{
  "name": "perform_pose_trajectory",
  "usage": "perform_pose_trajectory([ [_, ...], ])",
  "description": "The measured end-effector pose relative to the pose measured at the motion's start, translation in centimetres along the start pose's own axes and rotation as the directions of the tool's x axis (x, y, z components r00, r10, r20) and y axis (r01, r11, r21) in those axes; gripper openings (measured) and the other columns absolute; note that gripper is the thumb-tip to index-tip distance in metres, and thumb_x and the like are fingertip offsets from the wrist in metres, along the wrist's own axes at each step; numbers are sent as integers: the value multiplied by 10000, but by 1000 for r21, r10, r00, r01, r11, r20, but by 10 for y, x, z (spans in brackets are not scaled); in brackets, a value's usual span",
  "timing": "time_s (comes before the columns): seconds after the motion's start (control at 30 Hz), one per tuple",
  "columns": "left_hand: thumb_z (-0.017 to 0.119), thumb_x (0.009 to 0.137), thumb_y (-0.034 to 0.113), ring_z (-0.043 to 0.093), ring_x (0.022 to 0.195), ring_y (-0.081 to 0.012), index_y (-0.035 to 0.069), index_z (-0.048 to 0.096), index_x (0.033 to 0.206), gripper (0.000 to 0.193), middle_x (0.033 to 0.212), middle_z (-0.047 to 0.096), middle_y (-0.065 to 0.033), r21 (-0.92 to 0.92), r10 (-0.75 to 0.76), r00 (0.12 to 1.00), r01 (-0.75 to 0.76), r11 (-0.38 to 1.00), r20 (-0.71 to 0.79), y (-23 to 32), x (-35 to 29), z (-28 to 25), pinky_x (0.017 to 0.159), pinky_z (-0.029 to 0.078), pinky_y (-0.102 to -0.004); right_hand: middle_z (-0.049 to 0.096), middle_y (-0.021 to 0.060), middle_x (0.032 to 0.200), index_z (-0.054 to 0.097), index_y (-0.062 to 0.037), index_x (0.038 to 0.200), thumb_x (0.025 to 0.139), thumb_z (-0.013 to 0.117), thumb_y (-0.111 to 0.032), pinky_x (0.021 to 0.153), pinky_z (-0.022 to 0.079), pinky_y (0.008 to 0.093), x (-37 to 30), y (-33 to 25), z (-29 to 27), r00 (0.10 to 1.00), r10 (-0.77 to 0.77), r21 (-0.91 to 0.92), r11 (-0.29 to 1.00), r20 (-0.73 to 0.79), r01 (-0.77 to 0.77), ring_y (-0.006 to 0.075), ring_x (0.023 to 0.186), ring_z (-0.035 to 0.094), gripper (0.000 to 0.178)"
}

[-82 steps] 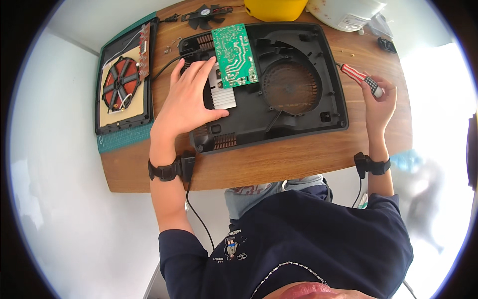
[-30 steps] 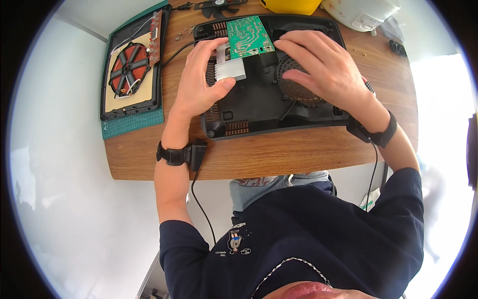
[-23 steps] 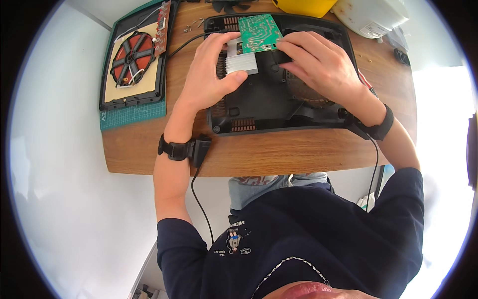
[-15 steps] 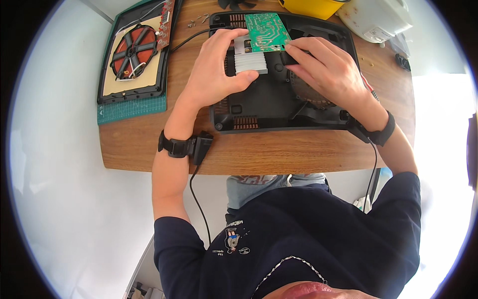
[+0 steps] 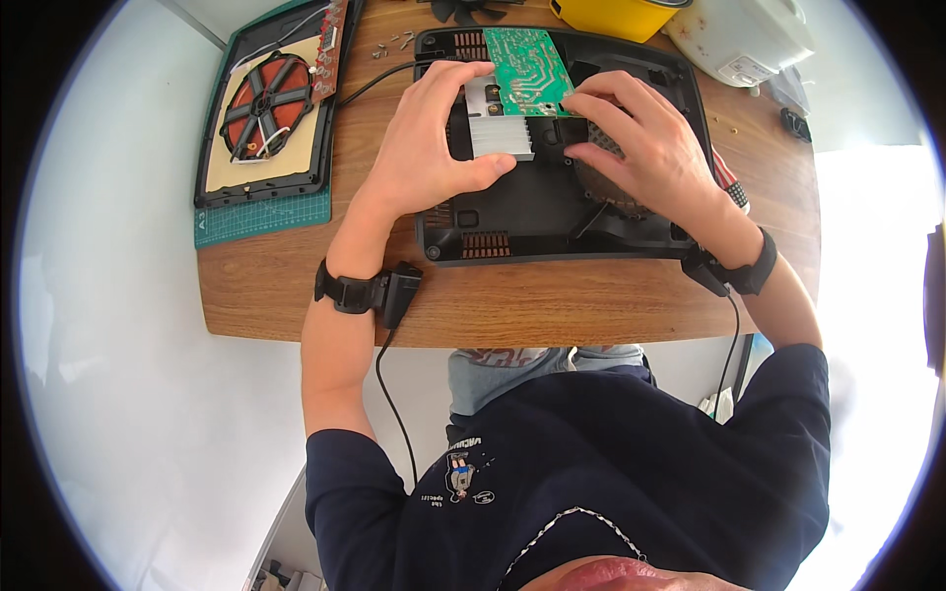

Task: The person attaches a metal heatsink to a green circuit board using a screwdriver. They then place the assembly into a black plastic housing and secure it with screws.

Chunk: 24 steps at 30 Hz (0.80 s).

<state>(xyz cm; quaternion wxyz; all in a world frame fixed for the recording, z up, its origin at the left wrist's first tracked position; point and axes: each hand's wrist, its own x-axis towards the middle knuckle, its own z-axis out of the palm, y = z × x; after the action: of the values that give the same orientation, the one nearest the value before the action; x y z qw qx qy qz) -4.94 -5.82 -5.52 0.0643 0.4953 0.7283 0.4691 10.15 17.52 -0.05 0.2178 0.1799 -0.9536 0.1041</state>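
A green circuit board [image 5: 532, 74] with a silver finned heat sink [image 5: 501, 138] at its near left corner is over a black plastic housing [image 5: 537, 222]. My left hand [image 5: 419, 148] is closed on the board and heat sink, fingers at the far left edge and thumb against the heat sink's near end. With thumb and fingers curved, my right hand [image 5: 645, 143] touches the board's near right corner with its fingertips; its thumb sits lower, beside a small black part. What lies under the board is hidden. A round vent grille in the housing shows partly beneath my right hand.
At left, a panel with a round red-and-black coil [image 5: 264, 106] lies on a green cutting mat [image 5: 266, 222]. Loose screws [image 5: 394, 45], a black fan blade [image 5: 465, 10], a yellow container [image 5: 616, 18] and a white appliance [image 5: 739, 39] stand along the back. A striped cable [image 5: 727, 177] lies at right.
The circuit board and heat sink have come slightly nearer to me and lower. My right thumb and fingers have spread wider apart. The striped cable shows more.
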Motion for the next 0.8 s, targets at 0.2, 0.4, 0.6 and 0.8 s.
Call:
perform_pose_trajectory([
  [0.2, 834, 657, 386, 532, 1253, -321, 62, 532, 1383, 851, 1313, 554, -109, -183, 24, 999, -30, 983, -35, -7, 1, -1, 1100, 398, -435, 593, 89, 1153, 614, -84, 1282, 775, 850, -187, 871, 550, 393, -3, 7, -4, 994, 108, 109, 988, 30, -110, 308, 995, 635, 568],
  [0.4, 863, 595, 357, 544, 1237, -337, 69, 531, 1391, 909, 1329, 552, -120, 3, 122, 991, -122, 992, -52, 14, 3, -5, 1070, 425, -428, 576, 119, 1219, 592, -75, 1340, 792, 854, -241, 907, 539, 397, -5, -2, -16, 982, 183, 178, 966, 53, -190, 324, 1067, 621, 630],
  [0.6, 890, 569, 302, 561, 1213, -332, 72, 531, 1366, 904, 1309, 556, -115, 106, 158, 985, -150, 983, -74, 41, 6, -11, 1037, 454, -423, 587, 134, 1237, 606, 2, 1311, 925, 754, -250, 918, 538, 383, -5, -18, -20, 961, 261, 333, 902, 86, -275, 315, 1059, 635, 484],
  [0.8, 897, 649, 263, 592, 1160, -249, 60, 518, 1363, 834, 1259, 567, -101, -111, 29, 999, -31, 993, -22, 57, 18, -26, 1005, 482, -362, 598, 115, 1324, 564, 9, 1373, 980, 589, -32, 987, 530, 337, -9, -14, -13, 893, 390, 636, 635, 225, -438, 208, 1144, 645, 396],
])
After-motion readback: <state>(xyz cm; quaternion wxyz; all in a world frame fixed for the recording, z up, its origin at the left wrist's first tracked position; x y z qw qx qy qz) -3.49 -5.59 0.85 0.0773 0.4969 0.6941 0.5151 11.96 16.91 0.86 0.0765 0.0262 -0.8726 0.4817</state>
